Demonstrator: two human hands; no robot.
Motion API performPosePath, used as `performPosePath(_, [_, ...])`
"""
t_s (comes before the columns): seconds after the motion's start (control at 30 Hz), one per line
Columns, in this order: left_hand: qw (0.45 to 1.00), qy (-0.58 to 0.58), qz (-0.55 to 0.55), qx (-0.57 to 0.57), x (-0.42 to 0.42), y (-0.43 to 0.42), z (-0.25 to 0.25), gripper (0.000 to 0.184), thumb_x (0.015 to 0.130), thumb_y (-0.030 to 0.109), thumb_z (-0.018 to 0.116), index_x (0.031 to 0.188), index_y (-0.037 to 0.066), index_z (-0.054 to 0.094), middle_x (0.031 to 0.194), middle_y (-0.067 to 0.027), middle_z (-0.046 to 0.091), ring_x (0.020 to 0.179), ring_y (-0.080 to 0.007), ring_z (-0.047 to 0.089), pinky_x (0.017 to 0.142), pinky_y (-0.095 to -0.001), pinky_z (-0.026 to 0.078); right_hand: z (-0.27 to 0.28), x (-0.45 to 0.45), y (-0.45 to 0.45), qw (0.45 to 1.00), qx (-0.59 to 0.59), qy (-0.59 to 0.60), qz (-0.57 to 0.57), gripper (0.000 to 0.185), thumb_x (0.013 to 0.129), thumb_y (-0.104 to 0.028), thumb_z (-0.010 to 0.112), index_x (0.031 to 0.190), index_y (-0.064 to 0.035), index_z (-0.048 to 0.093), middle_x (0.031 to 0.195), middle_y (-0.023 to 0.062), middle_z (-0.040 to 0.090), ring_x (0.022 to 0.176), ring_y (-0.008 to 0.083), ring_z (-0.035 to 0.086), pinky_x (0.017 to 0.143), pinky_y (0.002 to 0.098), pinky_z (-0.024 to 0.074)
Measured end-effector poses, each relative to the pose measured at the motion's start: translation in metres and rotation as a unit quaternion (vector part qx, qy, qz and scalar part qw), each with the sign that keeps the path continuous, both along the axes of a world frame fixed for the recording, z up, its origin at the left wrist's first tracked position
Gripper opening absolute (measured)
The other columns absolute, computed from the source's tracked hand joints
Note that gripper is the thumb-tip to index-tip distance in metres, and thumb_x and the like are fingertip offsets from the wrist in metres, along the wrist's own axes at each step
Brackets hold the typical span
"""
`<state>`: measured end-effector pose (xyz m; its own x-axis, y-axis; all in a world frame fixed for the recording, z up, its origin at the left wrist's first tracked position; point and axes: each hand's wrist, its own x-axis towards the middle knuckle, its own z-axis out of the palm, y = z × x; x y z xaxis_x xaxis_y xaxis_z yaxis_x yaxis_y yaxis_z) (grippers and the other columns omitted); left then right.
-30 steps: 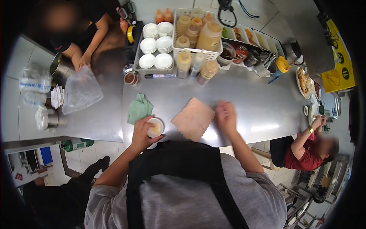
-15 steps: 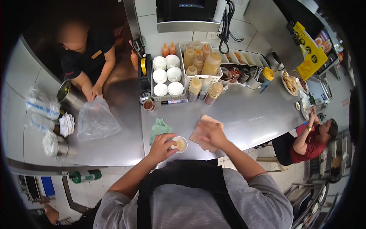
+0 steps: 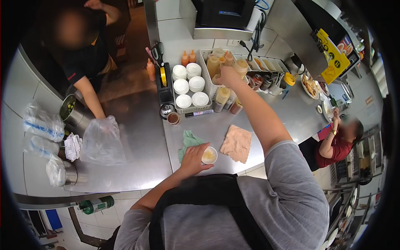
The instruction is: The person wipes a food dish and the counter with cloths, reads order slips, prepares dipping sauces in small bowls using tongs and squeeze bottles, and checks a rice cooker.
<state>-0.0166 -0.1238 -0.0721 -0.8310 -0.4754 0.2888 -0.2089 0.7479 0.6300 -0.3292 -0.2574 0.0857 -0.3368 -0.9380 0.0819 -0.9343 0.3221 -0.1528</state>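
My left hand [image 3: 195, 159] is wrapped round a small white cup [image 3: 209, 155] with something pale yellow inside, at the counter's front edge. Just behind that hand lies a crumpled green cloth [image 3: 189, 142]. A pinkish-tan cloth [image 3: 236, 144] is spread flat to the right of the cup. My right hand [image 3: 228, 76] reaches into the white basket [image 3: 204, 62] of squeeze bottles, its fingers closed at one of the bottles; which one they grip is hard to make out. More sauce bottles [image 3: 223, 95] stand in front of the basket.
Stacked white cups [image 3: 181, 86] fill a grey basket, with a marker [image 3: 198, 113] in front. At the left a co-worker's hand touches a clear plastic bag [image 3: 102, 141]. Plates of food [image 3: 310, 86] stand at the right, near another person in red.
My right hand has left the tan cloth and moved up into the bottle basket. My left hand still holds the cup. The co-worker at the left has raised one arm.
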Motion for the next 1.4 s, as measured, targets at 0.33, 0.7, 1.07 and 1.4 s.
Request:
performPosePath(0.33, [1.0,-0.001,-0.005,-0.016,0.0,-0.001,-0.001,0.092,0.069,0.042,0.082,0.143,0.009,0.04,0.13,-0.0131,0.054,0.118,-0.0299,0.052,0.103,-0.0418,0.035,-0.015,-0.02,-0.006,0.997,0.058,-0.038,0.02,0.04,0.072,-0.03,0.077,0.097,0.0013,0.069,0.087,0.0173,0.071,0.082,0.0276,0.069,0.074,0.0374,0.0545])
performPosePath(0.7, [0.997,0.037,0.024,0.06,-0.002,-0.001,-0.004,0.095,0.062,0.034,0.089,0.14,0.006,0.043,0.125,-0.018,0.058,0.116,-0.0343,0.056,0.1,-0.0441,0.041,0.084,-0.004,0.162,0.751,-0.363,-0.552,0.001,0.034,0.096,-0.032,0.061,0.119,-0.0063,0.059,0.103,0.0085,0.065,0.092,0.0203,0.063,0.08,0.0332,0.0519])
performPosePath(1.07, [0.991,0.11,0.008,0.077,-0.043,-0.015,0.062,0.111,0.062,0.018,0.088,0.152,0.007,0.024,0.125,-0.0178,0.059,0.114,-0.0367,0.057,0.097,-0.0438,0.045,-0.004,0.093,0.21,0.961,0.239,-0.075,0.114,0.065,0.081,-0.071,0.058,0.112,-0.0145,0.063,0.102,0.0144,0.068,0.095,0.0288,0.068,0.079,0.04,0.0538])
performPosePath(1.4, [0.991,0.097,0.031,0.088,-0.015,-0.033,0.07,0.113,0.061,0.017,0.089,0.153,0.009,0.023,0.126,-0.0175,0.059,0.117,-0.0356,0.057,0.098,-0.043,0.046,0.015,0.134,0.186,0.936,0.239,0.168,0.196,0.07,0.068,-0.071,0.066,0.104,-0.011,0.066,0.075,0.006,0.069,0.073,0.0253,0.071,0.062,0.0363,0.0548])
